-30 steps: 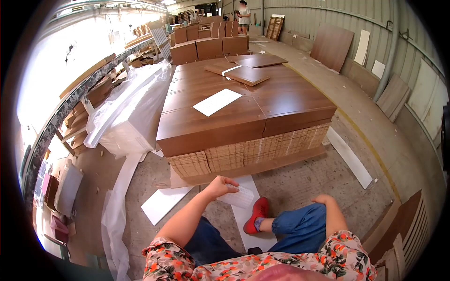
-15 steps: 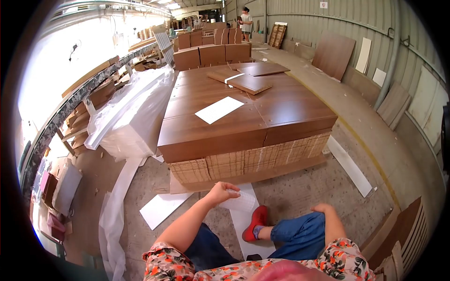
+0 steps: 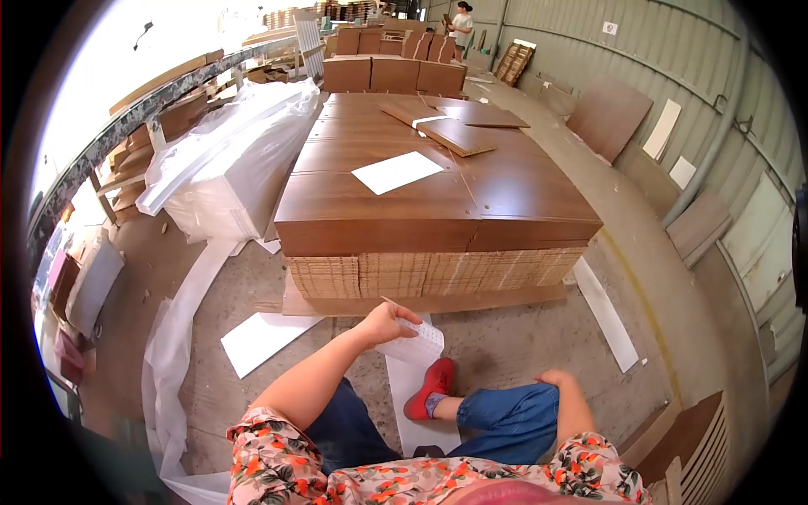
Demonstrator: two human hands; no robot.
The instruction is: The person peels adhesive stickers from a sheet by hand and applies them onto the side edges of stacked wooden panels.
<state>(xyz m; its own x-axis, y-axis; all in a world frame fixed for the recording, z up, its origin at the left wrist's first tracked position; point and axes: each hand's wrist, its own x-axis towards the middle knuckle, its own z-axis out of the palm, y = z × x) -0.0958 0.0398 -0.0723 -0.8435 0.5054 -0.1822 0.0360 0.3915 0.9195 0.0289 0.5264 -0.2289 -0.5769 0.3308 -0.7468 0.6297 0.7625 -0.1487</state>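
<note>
My left hand (image 3: 389,321) is closed on the edge of a thin whitish sheet (image 3: 418,345) with rows of small marks. The sheet curls and hangs over the floor, in front of the stack of brown boards. Across the way, my right hand (image 3: 551,377) lies on my bent right knee with nothing visible in it; its fingers show only in part. Below the held sheet, a white strip (image 3: 410,425) runs along the floor under my red shoe (image 3: 430,389).
Brown panels (image 3: 379,229) top the stack ahead, with a white sheet (image 3: 397,172) and a banded pair of boards (image 3: 442,130) on them. Plastic-wrapped goods (image 3: 223,198) stand left. White boards (image 3: 268,338) lie on the floor. Another person (image 3: 460,27) stands far back.
The view has tilted down and shifted, so everything sits higher in it. The sheet in my left hand has turned and curls more. My right hand stays on the knee.
</note>
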